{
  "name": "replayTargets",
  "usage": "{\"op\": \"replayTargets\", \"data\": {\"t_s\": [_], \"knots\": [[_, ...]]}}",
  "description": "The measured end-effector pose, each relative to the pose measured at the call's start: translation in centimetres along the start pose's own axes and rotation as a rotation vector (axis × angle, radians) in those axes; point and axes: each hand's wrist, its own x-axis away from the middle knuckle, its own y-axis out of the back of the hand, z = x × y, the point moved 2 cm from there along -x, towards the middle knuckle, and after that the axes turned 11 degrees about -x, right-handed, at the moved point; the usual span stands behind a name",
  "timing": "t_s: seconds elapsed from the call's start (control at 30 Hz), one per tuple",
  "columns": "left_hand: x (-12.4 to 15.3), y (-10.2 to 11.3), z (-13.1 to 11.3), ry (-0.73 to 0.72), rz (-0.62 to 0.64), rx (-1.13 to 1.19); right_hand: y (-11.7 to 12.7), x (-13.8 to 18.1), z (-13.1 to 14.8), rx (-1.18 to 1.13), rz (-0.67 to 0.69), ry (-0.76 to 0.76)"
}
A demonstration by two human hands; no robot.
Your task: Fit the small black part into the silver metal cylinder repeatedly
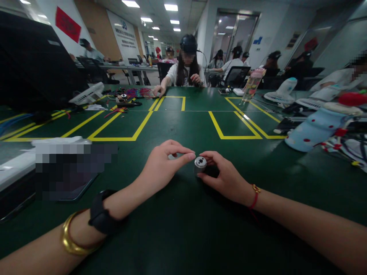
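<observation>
A small cylindrical metal motor (200, 164) stands upright on the green table, its silver top face showing dark holes. My right hand (228, 176) is closed round it from the right, thumb at the near side and fingers at the far side. Just left of the motor is my left hand (162, 165), its thumb and index fingertips pinched together beside the top rim. Whether anything tiny sits in that pinch is too small to see.
Yellow tape (114, 139) marks boxes on the table (183, 229). At left lie a phone (82, 193) and a white-topped object (17, 168). A blue spotted bottle (314, 128) stands right. Across the table, a person's hand (159, 90) rests beside bundled wires (140, 93).
</observation>
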Motion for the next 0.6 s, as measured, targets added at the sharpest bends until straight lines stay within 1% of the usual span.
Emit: {"op": "replayTargets", "data": {"t_s": [0.07,0.17,0.27,0.37,0.43,0.5,0.57,0.6], "knots": [[0.3,-0.4,0.9,-0.009,0.052,-0.049,0.2,0.1,0.0,0.049,-0.003,0.002],[0.8,-1.7,1.8,-0.071,0.132,-0.197,0.3,0.2,-0.1,0.097,-0.019,0.021],[1.1,-2.9,1.8,-0.115,0.120,-0.332,0.2,0.3,-0.2,0.126,-0.011,0.060],[1.1,-3.5,1.3,-0.121,0.106,-0.375,-0.1,0.2,-0.3,0.131,0.020,0.079],[1.1,-3.5,1.1,-0.129,0.111,-0.368,-0.2,0.1,-0.2,0.130,0.027,0.073],[1.1,-3.0,1.0,-0.136,0.126,-0.326,0.2,0.1,-0.1,0.139,0.011,0.052],[1.2,-1.9,1.5,-0.112,0.149,-0.260,1.5,0.3,-0.1,0.166,-0.027,0.006],[1.3,-1.2,1.9,-0.084,0.162,-0.227,2.6,0.5,-0.3,0.184,-0.060,-0.027]]}}
